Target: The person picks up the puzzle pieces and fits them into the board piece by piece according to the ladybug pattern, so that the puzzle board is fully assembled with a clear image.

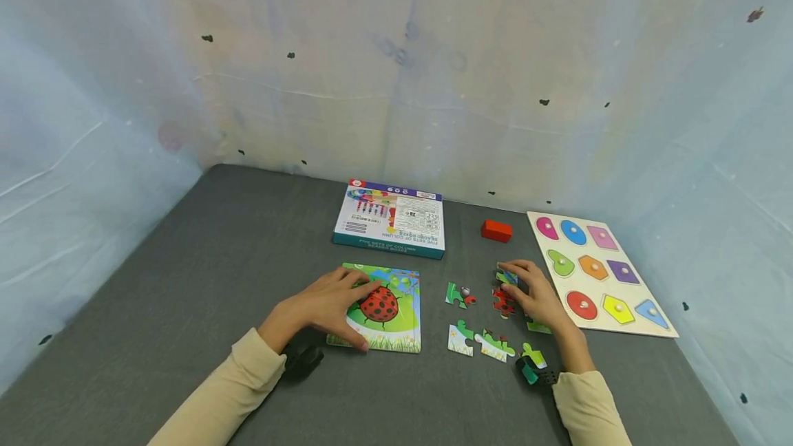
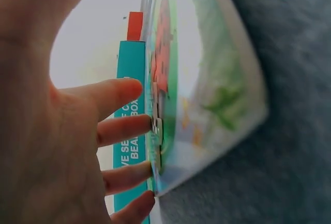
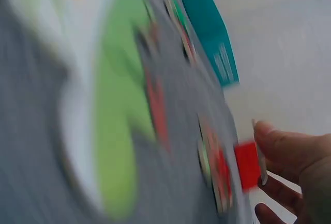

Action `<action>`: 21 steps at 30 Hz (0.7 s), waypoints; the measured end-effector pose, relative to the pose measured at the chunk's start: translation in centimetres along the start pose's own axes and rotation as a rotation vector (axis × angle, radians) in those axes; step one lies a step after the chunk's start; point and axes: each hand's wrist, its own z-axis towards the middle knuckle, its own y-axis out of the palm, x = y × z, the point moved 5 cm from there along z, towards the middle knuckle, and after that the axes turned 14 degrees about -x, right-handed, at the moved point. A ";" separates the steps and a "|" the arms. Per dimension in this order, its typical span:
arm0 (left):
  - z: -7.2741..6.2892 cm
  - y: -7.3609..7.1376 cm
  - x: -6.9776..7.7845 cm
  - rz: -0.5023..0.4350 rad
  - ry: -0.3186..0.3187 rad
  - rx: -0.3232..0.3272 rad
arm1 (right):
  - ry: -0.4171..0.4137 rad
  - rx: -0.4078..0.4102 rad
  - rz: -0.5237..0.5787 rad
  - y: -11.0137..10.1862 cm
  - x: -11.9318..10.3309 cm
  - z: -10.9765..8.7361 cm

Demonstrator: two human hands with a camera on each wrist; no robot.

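Note:
My left hand (image 1: 328, 300) lies spread over the left part of a square ladybug picture puzzle (image 1: 405, 305), its fingertips on the picture. In the left wrist view those fingers (image 2: 124, 131) are extended along the board's edge. On the right, my right hand (image 1: 537, 296) pinches a blue-and-green jigsaw piece (image 1: 506, 276) between thumb and fingers. That piece (image 3: 261, 163) appears edge-on in the right wrist view. Just below it lies a red spotted piece (image 1: 502, 305). A green piece (image 1: 539, 327) is partly hidden under the right hand.
More loose jigsaw pieces (image 1: 460, 339) lie between the hands. Behind the puzzle is a flat bead-set box (image 1: 389, 249). A red block (image 1: 496, 230) sits right of the box. At the far right lies a wooden shape board (image 1: 597, 298) with knobbed shapes.

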 end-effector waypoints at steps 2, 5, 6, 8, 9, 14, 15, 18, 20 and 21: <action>0.2 -0.1 0.1 0.017 -0.022 -0.006 | -0.049 0.009 -0.013 0.4 -1.4 0.7; 0.4 -0.3 0.3 0.049 -0.044 0.010 | -0.113 0.006 -0.019 1.2 -3.6 1.8; 0.5 -0.3 0.4 0.059 -0.052 0.017 | -0.132 0.000 -0.021 1.5 -4.4 2.1; 0.6 -0.3 0.4 0.077 -0.062 0.030 | -0.168 -0.012 -0.033 2.3 -5.8 2.8; 0.6 -0.3 0.4 0.085 -0.065 0.036 | -0.182 -0.018 -0.036 2.7 -6.5 3.1; 0.8 0.0 0.2 0.106 -0.070 0.035 | -0.233 -0.046 -0.035 4.7 -9.6 4.6; 0.8 0.0 0.2 0.110 -0.070 0.034 | -0.243 -0.053 -0.035 5.2 -10.1 4.9; 0.9 0.2 0.1 0.114 -0.076 0.029 | -0.268 -0.084 -0.023 6.4 -11.5 5.9; 1.0 0.2 0.0 0.117 -0.083 0.022 | -0.273 -0.102 -0.016 7.2 -12.1 6.4; 1.1 0.3 0.1 0.122 -0.086 0.020 | -0.274 -0.107 -0.013 7.6 -12.2 6.6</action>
